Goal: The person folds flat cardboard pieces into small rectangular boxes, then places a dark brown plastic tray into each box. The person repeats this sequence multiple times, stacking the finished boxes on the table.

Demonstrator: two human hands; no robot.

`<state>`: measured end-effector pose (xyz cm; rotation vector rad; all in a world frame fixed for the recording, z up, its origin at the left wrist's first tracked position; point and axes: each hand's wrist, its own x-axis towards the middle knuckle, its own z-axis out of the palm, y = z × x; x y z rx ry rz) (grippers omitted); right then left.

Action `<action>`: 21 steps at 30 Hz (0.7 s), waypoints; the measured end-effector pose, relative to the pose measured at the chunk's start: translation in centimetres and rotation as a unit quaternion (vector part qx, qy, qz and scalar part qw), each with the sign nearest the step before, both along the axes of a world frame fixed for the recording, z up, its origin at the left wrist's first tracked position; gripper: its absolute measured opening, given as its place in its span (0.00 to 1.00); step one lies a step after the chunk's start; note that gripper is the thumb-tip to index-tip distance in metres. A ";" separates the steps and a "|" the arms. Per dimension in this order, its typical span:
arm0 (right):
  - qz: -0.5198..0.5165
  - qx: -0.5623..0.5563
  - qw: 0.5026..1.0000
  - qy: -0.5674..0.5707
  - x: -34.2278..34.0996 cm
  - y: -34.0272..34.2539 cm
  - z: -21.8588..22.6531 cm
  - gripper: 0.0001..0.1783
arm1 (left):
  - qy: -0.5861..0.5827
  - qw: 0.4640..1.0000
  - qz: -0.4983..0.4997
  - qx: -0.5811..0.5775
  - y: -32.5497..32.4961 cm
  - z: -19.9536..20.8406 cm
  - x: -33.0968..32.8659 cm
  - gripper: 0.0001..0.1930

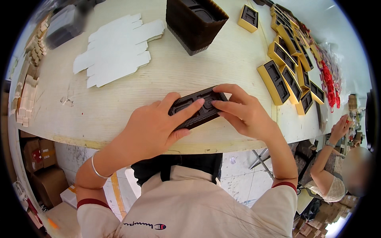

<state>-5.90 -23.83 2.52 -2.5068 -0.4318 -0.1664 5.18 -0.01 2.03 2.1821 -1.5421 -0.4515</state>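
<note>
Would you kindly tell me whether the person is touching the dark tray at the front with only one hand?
No, the left hand and the right hand both have fingers on the dark tray.

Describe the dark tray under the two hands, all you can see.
Dark tray: near-black, oblong, looks like thin moulded plastic, with a fine grid texture and shaped compartments, partly covered by fingers. It slants, right end farther away, over the pale table near its front edge; contact underneath is hidden. Left hand touches face and near edge; right hand, the right end.
</note>
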 end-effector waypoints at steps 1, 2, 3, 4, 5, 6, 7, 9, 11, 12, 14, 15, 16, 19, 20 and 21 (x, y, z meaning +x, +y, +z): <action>0.005 -0.010 1.000 -0.013 -0.2 -0.2 -0.2 0.17 | -0.024 1.000 0.002 0.014 0.0 -0.1 -0.3 0.38; 0.009 -0.021 0.999 -0.025 -0.5 -0.4 -0.6 0.18 | -0.047 0.999 0.002 0.026 0.0 -0.2 -0.4 0.38; 0.013 -0.032 0.999 -0.037 -0.8 -0.4 -1.0 0.21 | -0.066 0.998 -0.006 0.017 0.0 -0.3 -0.4 0.39; 0.005 -0.058 0.997 -0.054 -1.1 -0.3 -1.4 0.23 | -0.084 0.996 -0.014 0.008 0.0 -0.5 -0.4 0.39; -0.003 -0.085 0.994 -0.072 -1.5 0.0 -1.7 0.25 | -0.103 0.994 -0.023 -0.002 -0.1 -0.6 -0.4 0.39; -0.012 -0.112 0.990 -0.089 -2.0 0.4 -2.0 0.28 | -0.120 0.992 -0.026 0.002 -0.2 -0.6 -0.5 0.40; -0.024 -0.106 0.991 -0.073 -2.5 0.7 -2.6 0.31 | -0.137 0.990 -0.028 0.006 -0.3 -0.6 -0.6 0.40; -0.021 -0.113 0.991 -0.075 -2.5 0.8 -1.8 0.32 | -0.152 0.987 -0.042 0.012 -0.2 -0.6 -0.5 0.40; -0.024 -0.111 0.990 -0.078 -2.2 1.1 -1.0 0.33 | -0.144 0.987 -0.064 0.018 0.1 -0.7 0.1 0.40; -0.028 -0.107 0.991 -0.079 -1.9 1.5 -0.7 0.33 | -0.172 0.983 -0.068 -0.003 0.0 -0.8 0.0 0.39; -0.040 -0.122 0.989 -0.077 -1.8 2.0 -1.0 0.34 | -0.228 0.970 -0.073 -0.044 -0.6 -1.4 -0.9 0.37; -0.046 -0.139 0.986 -0.077 -1.9 1.9 -2.0 0.35 | -0.239 0.966 -0.078 -0.055 -0.9 -1.8 -1.5 0.33; -0.053 -0.156 0.983 -0.078 -2.2 1.8 -2.5 0.35 | -0.233 0.966 -0.082 -0.079 -1.2 -2.6 -1.7 0.32; -0.046 -0.196 0.972 -0.124 -3.1 0.6 -2.7 0.35 | -0.153 0.978 -0.046 -0.131 -0.6 -3.6 -1.3 0.35; -0.103 -0.226 0.963 -0.107 -4.0 -0.6 -3.0 0.33 | -0.141 0.982 -0.037 -0.123 -0.3 -2.9 -0.9 0.35; -0.165 -0.214 0.957 -0.105 -4.9 -2.1 -2.7 0.30 | -0.126 0.985 -0.031 -0.117 0.0 -2.2 -0.5 0.36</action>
